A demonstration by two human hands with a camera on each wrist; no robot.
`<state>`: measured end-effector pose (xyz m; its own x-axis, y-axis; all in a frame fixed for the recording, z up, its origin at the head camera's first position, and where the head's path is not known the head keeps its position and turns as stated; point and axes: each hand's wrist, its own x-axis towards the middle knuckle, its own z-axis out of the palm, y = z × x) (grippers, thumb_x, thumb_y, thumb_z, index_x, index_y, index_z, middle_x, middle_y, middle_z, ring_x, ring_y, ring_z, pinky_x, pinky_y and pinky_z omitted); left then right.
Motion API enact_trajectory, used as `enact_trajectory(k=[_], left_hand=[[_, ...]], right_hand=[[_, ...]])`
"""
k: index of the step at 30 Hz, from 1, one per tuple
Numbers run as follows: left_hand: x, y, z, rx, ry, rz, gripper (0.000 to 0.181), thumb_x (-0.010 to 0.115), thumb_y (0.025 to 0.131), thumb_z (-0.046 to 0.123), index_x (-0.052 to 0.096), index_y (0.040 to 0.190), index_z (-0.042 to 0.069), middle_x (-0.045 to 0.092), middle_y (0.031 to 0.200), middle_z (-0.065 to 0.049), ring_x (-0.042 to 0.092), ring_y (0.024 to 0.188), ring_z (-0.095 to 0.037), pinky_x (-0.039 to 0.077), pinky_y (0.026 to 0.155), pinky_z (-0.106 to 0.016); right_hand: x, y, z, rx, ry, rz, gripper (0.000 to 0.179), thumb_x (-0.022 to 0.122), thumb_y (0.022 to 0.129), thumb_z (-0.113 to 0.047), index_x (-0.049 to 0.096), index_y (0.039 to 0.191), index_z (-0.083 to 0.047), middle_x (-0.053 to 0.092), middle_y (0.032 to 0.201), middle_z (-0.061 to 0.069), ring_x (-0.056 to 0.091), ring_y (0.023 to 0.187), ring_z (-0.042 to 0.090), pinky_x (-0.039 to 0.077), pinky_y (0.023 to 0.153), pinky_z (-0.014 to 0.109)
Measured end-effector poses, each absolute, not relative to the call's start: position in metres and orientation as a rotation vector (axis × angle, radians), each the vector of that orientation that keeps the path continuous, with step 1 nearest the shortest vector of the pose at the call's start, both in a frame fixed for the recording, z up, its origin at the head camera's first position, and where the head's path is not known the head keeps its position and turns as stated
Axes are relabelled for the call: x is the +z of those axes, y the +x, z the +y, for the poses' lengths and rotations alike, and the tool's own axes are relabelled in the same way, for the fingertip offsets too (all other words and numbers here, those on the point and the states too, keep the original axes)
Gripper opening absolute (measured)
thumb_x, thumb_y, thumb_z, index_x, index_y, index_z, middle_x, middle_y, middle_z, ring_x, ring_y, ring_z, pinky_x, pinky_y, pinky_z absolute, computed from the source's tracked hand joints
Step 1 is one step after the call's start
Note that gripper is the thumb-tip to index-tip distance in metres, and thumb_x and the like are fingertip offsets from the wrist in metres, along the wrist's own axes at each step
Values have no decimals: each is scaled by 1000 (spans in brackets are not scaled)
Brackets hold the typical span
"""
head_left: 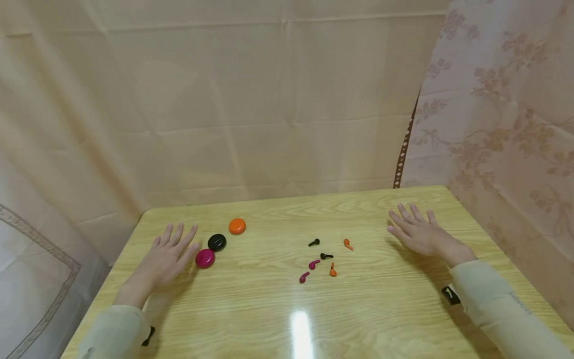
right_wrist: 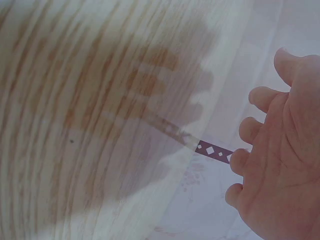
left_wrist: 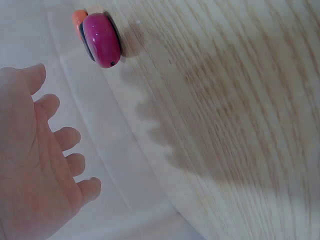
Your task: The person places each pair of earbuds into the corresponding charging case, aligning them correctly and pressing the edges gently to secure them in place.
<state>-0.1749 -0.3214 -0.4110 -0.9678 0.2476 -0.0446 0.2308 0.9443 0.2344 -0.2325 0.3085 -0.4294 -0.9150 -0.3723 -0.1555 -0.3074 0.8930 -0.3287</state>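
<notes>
My left hand, fingers spread, hovers over the left side of the table, its thumb overlapping a magenta round earbud case in the head view. A black round case sits right behind that one, and an orange round case lies farther back. Over the right side hovers my right hand, fingers spread and holding nothing. Between the hands are loose earbuds: black ones, orange ones and magenta ones. The left wrist view shows the magenta case beyond the fingertips.
Everything lies on a wood-grain table with rounded far corners. A beige curtain hangs behind it, and a floral curtain on the right. Both sleeves reach in from the front, with a small black tag at the right cuff.
</notes>
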Motion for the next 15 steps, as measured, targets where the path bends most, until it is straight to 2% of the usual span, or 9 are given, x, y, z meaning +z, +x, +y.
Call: enact_trajectory(k=[15], left_hand=[[-414,-175,-320,358,385,3019,66,34,110,48,22,162,9,8,163,-31,-1,150,-51,6,113,-72]], right_hand=[[-430,-231,310,-445,-522,2843,74,31,109,-54,19,161,-3,3,164,31,-8,148,53,-17,108,72]])
